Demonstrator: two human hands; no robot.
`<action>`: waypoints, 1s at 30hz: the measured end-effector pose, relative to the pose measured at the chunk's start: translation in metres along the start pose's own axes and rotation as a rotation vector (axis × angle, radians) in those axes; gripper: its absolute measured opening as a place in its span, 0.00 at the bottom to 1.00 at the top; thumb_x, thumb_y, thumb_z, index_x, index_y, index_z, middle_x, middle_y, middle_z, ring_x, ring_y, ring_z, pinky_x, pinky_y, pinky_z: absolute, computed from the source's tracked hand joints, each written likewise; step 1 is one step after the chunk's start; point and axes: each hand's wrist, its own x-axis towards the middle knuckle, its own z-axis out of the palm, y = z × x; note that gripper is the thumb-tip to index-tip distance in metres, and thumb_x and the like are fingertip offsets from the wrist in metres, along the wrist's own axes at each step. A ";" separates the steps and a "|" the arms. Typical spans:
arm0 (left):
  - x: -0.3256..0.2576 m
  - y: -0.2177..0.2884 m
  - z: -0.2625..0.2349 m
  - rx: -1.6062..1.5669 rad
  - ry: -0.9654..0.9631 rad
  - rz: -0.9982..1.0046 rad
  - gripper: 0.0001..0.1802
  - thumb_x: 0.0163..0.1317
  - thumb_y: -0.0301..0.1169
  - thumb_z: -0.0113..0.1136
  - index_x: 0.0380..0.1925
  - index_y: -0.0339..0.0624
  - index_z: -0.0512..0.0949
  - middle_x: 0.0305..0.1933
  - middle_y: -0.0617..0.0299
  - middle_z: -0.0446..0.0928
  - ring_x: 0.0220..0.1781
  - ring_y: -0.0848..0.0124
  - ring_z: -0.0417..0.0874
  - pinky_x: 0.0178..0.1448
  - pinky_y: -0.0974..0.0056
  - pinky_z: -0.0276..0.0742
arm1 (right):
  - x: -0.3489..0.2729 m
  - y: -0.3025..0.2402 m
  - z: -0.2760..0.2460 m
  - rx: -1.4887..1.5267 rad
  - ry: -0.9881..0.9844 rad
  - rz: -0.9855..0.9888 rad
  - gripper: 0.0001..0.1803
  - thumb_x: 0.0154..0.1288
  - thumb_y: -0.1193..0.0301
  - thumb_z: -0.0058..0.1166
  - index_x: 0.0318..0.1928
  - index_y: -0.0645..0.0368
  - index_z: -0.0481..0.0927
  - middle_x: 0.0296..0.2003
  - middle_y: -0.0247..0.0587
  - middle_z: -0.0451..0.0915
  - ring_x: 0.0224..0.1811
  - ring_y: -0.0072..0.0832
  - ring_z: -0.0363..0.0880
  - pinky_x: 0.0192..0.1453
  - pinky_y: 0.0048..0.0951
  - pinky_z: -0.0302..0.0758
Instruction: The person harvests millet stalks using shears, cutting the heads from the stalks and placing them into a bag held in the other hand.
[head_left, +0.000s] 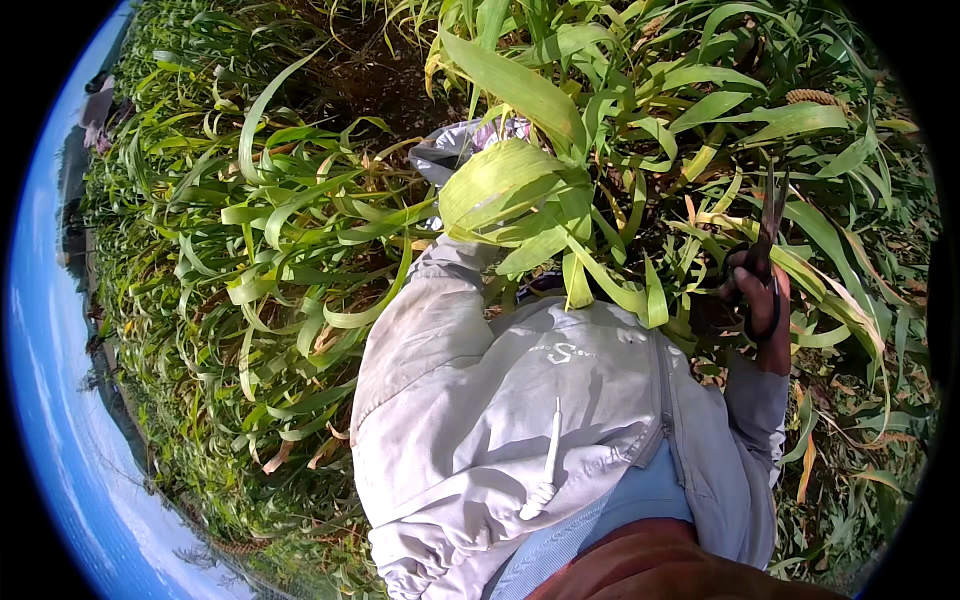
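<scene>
My right hand is closed around the dark handles of a pair of scissors, whose blades point up among the leaves at the right. My left arm, in a pale grey jacket sleeve, reaches up into the tall green plants. Of my left hand only a small patterned patch shows past the cuff. A broad green leaf covers the rest, so its grip is hidden. A brown grain head stands at the upper right, above the scissors.
Dense tall grain plants with long green and yellowing leaves surround me on every side. Dark soil shows between stalks at the top. A distant figure stands at the far upper left. Sky fills the left rim.
</scene>
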 end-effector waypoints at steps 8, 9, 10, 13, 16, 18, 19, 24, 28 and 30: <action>0.007 0.068 -0.172 0.028 0.357 0.567 0.23 0.66 0.46 0.56 0.39 0.33 0.78 0.34 0.57 0.81 0.32 0.67 0.81 0.37 0.64 0.78 | -0.010 -0.020 -0.021 0.132 0.006 -0.178 0.17 0.61 0.63 0.55 0.40 0.65 0.76 0.24 0.38 0.78 0.25 0.25 0.80 0.31 0.24 0.75; -0.007 0.143 -0.154 -0.403 0.327 0.494 0.20 0.65 0.44 0.58 0.36 0.34 0.78 0.29 0.57 0.79 0.29 0.68 0.80 0.34 0.64 0.77 | -0.011 -0.023 -0.029 0.160 0.054 -0.173 0.17 0.61 0.63 0.55 0.40 0.66 0.76 0.23 0.38 0.78 0.25 0.26 0.80 0.31 0.25 0.75; -0.017 0.190 -0.144 -0.593 0.225 0.473 0.18 0.65 0.43 0.57 0.33 0.35 0.77 0.27 0.58 0.77 0.28 0.68 0.79 0.32 0.64 0.77 | -0.010 -0.029 -0.035 0.180 0.080 -0.171 0.17 0.61 0.63 0.54 0.41 0.66 0.76 0.23 0.38 0.78 0.25 0.26 0.80 0.31 0.25 0.75; -0.032 0.298 -0.101 -0.731 -0.305 0.803 0.14 0.69 0.37 0.50 0.36 0.34 0.74 0.31 0.58 0.73 0.30 0.66 0.72 0.34 0.60 0.74 | 0.015 -0.024 -0.063 0.294 0.049 -0.220 0.16 0.64 0.63 0.55 0.42 0.65 0.76 0.24 0.39 0.79 0.25 0.28 0.81 0.29 0.26 0.76; -0.009 0.373 -0.023 -0.709 -0.558 0.731 0.14 0.69 0.30 0.56 0.46 0.28 0.75 0.40 0.45 0.80 0.44 0.56 0.84 0.48 0.54 0.83 | 0.033 -0.046 -0.079 0.313 0.120 -0.206 0.13 0.67 0.64 0.54 0.35 0.62 0.76 0.25 0.38 0.78 0.26 0.26 0.81 0.30 0.25 0.77; 0.012 0.417 0.041 -0.587 -0.608 0.605 0.18 0.70 0.26 0.53 0.56 0.28 0.72 0.51 0.40 0.79 0.50 0.56 0.84 0.53 0.59 0.82 | 0.044 -0.053 -0.082 0.354 0.163 -0.235 0.14 0.67 0.63 0.54 0.32 0.63 0.76 0.24 0.38 0.78 0.26 0.27 0.81 0.31 0.26 0.77; 0.032 0.426 0.072 -0.495 -0.570 0.558 0.20 0.70 0.26 0.52 0.59 0.28 0.71 0.52 0.44 0.79 0.50 0.60 0.84 0.55 0.62 0.80 | 0.049 -0.053 -0.082 0.366 0.179 -0.244 0.14 0.67 0.63 0.54 0.32 0.63 0.76 0.24 0.38 0.78 0.26 0.27 0.81 0.32 0.27 0.78; 0.172 0.382 0.204 0.182 -0.351 0.778 0.25 0.64 0.29 0.57 0.62 0.36 0.71 0.61 0.46 0.75 0.63 0.58 0.76 0.68 0.60 0.69 | 0.068 -0.026 -0.096 0.390 0.278 -0.185 0.15 0.63 0.63 0.56 0.39 0.63 0.76 0.27 0.38 0.77 0.24 0.29 0.82 0.26 0.28 0.78; 0.201 0.353 0.238 0.222 -0.461 0.730 0.16 0.65 0.33 0.58 0.51 0.38 0.77 0.53 0.49 0.80 0.56 0.60 0.80 0.62 0.58 0.73 | 0.077 -0.013 -0.120 0.112 0.279 -0.197 0.14 0.63 0.63 0.52 0.39 0.63 0.74 0.31 0.37 0.76 0.33 0.27 0.81 0.36 0.26 0.77; 0.161 0.363 0.241 0.129 -0.539 0.733 0.13 0.67 0.34 0.56 0.46 0.36 0.77 0.46 0.51 0.82 0.47 0.61 0.83 0.55 0.59 0.76 | 0.074 -0.014 -0.134 -0.009 0.315 -0.101 0.17 0.63 0.60 0.51 0.39 0.63 0.74 0.29 0.38 0.75 0.35 0.29 0.80 0.38 0.29 0.74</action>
